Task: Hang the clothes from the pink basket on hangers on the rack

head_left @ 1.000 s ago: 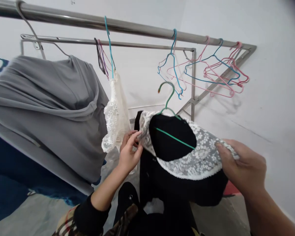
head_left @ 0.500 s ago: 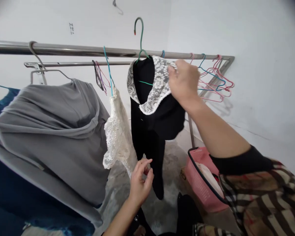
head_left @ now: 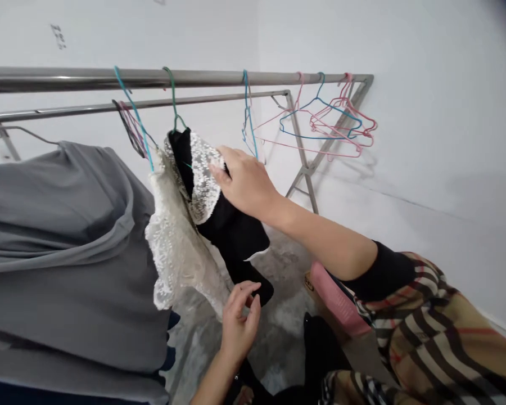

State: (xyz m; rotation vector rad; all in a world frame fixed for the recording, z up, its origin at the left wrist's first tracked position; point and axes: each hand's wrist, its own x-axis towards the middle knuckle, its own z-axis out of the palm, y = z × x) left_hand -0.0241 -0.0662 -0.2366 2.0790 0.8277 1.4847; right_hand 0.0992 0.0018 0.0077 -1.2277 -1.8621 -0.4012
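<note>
A black garment [head_left: 231, 230] with a white lace collar [head_left: 202, 174] hangs from a green hanger [head_left: 174, 107] hooked on the steel rail [head_left: 88, 79]. My right hand [head_left: 244, 183] rests on the collar, fingers closed on the lace at the shoulder. My left hand [head_left: 238, 323] hovers below, near the garment's lower tip, with its fingers loosely curled and nothing visibly in them. A cream lace garment [head_left: 172, 247] hangs just left on a blue hanger [head_left: 132, 115].
A large grey garment [head_left: 63, 253] fills the left side. Several empty pink and blue hangers [head_left: 320, 118] hang at the rail's right end. A pink basket [head_left: 337, 304] stands on the floor below my right arm. White walls lie behind and to the right.
The green hanger, held above the rail before, is now hooked on it beside the cream lace garment. My right hand came down with the garment; the view swung right.
</note>
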